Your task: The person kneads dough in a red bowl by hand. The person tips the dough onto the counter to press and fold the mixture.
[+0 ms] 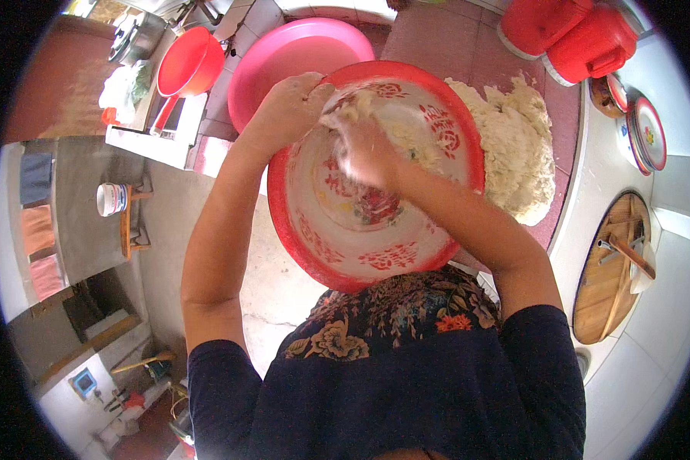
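A white enamel basin (379,253) with a red rim and red printed patterns is tilted in front of my body. My left hand (293,106), dusted with flour, grips its rim at the upper left. Inside the basin, my right hand (371,149) is blurred by motion against the upper wall, close to the left hand. Pale dough or flour residue (414,144) clings to the inner wall around it. Whether the right fingers hold a scrap of dough is unclear. Right of the basin, a large rough mass of dough (517,155) lies on the reddish tiled counter (437,34).
A pink plastic basin (253,63) stands behind the enamel one, with a red dipper (190,63) to its left. Two red buckets (592,43) are at the back right. A round wooden lid (612,270) leans at the right, with a wooden-handled tool (632,256) before it.
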The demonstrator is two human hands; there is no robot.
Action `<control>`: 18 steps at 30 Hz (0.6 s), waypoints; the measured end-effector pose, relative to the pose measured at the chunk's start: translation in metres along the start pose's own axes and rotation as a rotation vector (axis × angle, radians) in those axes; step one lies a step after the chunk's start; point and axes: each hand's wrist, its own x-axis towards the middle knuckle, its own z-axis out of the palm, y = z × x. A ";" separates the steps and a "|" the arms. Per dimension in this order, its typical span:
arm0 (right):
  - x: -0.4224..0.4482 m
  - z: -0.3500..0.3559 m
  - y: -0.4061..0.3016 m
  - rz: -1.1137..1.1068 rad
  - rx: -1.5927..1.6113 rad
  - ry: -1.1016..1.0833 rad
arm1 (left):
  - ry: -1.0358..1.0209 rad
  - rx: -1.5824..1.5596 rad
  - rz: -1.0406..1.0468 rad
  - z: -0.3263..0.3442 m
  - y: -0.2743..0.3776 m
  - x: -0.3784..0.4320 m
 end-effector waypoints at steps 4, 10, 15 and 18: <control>-0.001 0.022 0.004 -0.089 -0.246 -0.164 | 0.074 0.161 0.290 0.005 -0.011 0.001; -0.090 0.067 0.034 -0.652 -0.129 -0.319 | -0.026 0.096 0.068 0.001 -0.012 -0.001; -0.107 0.028 0.034 -0.282 -0.331 -0.495 | -0.011 -0.050 -0.027 0.006 -0.020 -0.006; -0.060 0.023 0.028 -0.524 -0.505 -0.104 | -0.004 -0.034 -0.002 0.004 -0.017 -0.003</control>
